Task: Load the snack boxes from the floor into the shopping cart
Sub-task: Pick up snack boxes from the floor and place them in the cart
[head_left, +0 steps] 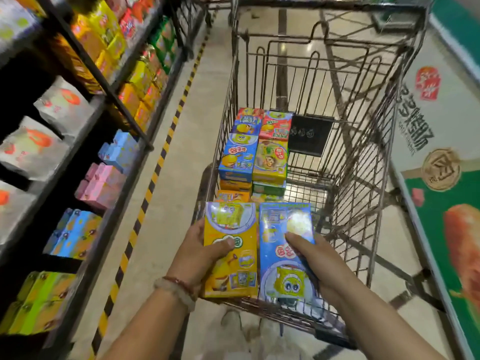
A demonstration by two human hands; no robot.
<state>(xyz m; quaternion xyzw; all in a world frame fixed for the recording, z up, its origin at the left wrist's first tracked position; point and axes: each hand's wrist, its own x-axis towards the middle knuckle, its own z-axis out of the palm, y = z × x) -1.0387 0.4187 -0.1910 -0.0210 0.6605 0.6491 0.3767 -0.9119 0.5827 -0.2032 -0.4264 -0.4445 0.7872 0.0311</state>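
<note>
The left hand (pixel 200 252) gripped a yellow snack box (pixel 231 253); the right hand (pixel 315 261) gripped a blue snack box (pixel 281 245). Both boxes were side by side over the shopping cart (pixel 363 152), near its stacked boxes (pixel 255 152).

The box in the left hand (pixel 197 255) is a yellow snack box (pixel 231 261) with a pale circular cartoon panel; at its 3 o'clock, the right hand (pixel 315 261) grips a blue snack box (pixel 279 253) printed with a yellow square-faced figure. At 12 o'clock, stacked boxes (pixel 255 149) show blue, red, yellow and green. The shopping cart (pixel 363 157) is rusty brown wire. Black-and-yellow striped tape (pixel 166 149) lines the beige floor.
</note>
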